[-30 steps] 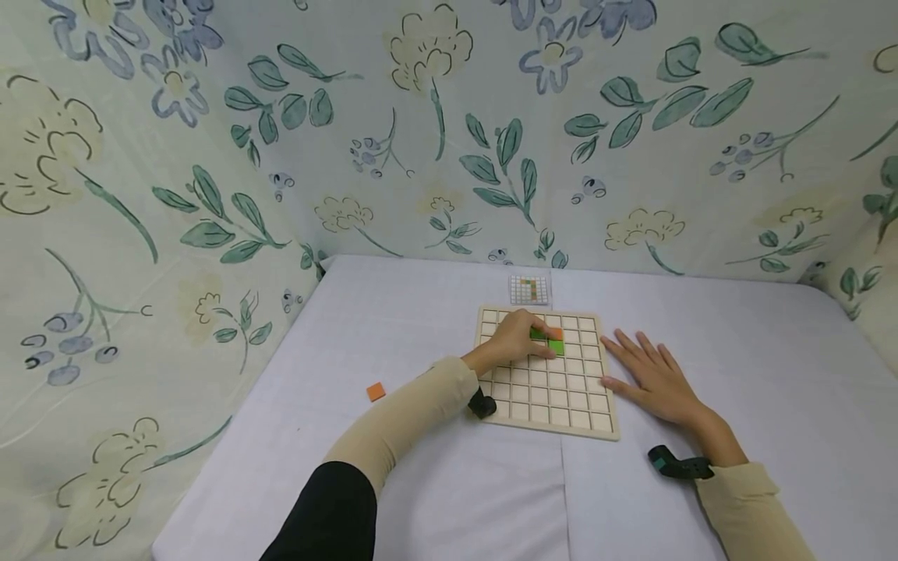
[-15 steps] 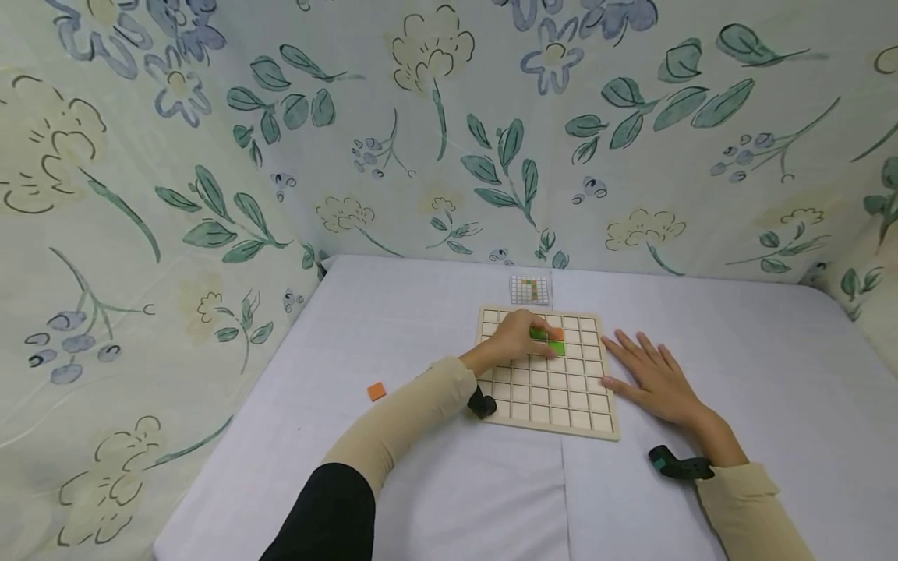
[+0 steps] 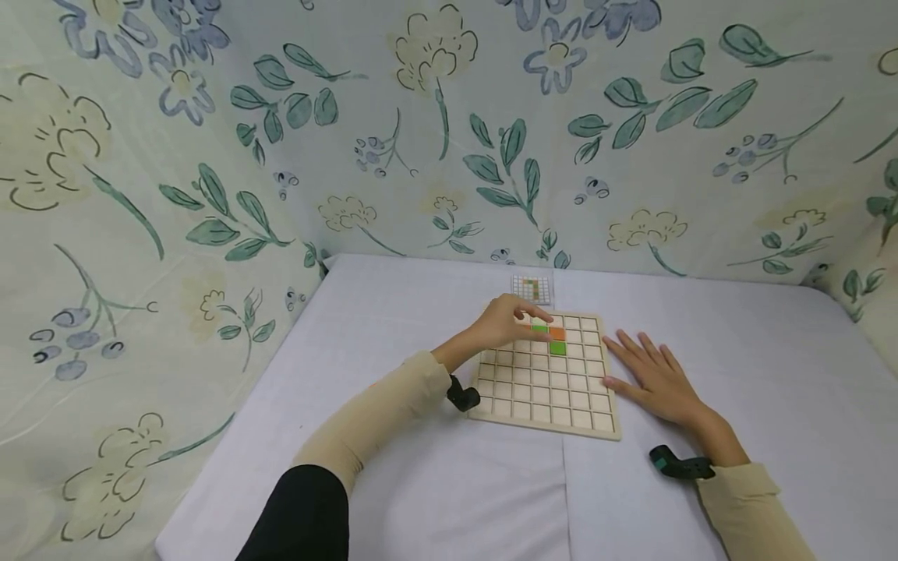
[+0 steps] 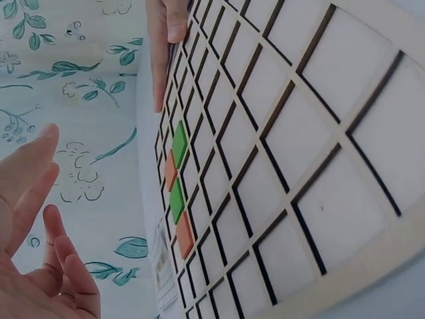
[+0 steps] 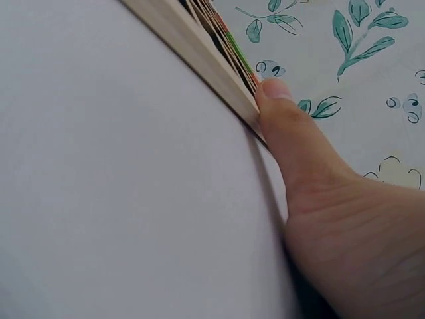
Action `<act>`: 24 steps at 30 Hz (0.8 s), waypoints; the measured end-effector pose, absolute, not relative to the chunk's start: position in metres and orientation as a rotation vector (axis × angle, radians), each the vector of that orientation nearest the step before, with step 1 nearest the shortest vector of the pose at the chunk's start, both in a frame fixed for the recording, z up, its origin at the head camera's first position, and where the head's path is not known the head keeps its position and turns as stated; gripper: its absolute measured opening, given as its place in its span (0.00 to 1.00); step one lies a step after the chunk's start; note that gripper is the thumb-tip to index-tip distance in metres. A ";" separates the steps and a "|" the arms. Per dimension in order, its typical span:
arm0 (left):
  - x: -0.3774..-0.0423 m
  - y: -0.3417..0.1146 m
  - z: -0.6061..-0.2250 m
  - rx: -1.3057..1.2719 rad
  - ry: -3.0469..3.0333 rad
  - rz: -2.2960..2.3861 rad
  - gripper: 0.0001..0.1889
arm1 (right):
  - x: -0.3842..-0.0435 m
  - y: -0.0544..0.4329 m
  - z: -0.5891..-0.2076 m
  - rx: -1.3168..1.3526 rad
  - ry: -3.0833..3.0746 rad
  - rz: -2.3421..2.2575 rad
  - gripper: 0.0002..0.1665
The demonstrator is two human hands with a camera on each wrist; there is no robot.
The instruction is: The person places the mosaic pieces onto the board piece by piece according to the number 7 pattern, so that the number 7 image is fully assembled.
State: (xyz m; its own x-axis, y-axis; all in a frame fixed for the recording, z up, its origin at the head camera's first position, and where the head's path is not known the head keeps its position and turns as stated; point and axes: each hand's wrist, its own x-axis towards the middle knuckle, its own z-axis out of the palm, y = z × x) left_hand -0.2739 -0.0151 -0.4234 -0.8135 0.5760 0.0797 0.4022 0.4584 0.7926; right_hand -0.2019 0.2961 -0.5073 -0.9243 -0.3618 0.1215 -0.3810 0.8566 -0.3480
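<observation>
A wooden grid board point(image 3: 540, 427) with square cells lies on the table. Two green tiles point(image 4: 176, 199) and two orange tiles point(image 4: 184, 235) sit in its cells; one green tile point(image 3: 557, 348) is below an orange tile point(image 3: 557, 333). My left hand point(image 3: 501, 322) hovers over the board's upper left part, fingers loosely bent and thumb apart, with nothing between them in the left wrist view. It partly covers the other tiles in the head view. My right hand point(image 3: 655, 382) lies spread beside the board, its thumb point(image 5: 275, 100) touching the board's side edge.
A small card point(image 3: 531, 289) printed with a coloured grid lies behind the board. White cloth point(image 3: 449, 483) covers the table, and a flowered curtain point(image 3: 421, 132) hangs at the back and left. A black wrist camera point(image 3: 680, 463) is strapped near my right hand.
My left hand has lifted off the tiles and drawn back to the left, its fingers loosening. The loose orange tile on the cloth is now hidden behind my left sleeve. My right hand stays put.
</observation>
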 end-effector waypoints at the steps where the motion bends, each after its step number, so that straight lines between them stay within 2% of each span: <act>1: -0.273 -0.019 -0.420 0.851 2.505 1.281 0.17 | -0.202 0.296 -0.507 0.596 -2.974 0.573 0.48; 12: -0.260 -0.084 -0.395 0.787 2.590 1.259 0.17 | -0.204 0.296 -0.507 0.599 -2.971 0.576 0.48; 24: -0.234 -0.157 -0.397 0.700 2.672 1.313 0.17 | -0.202 0.295 -0.506 0.583 -2.983 0.574 0.48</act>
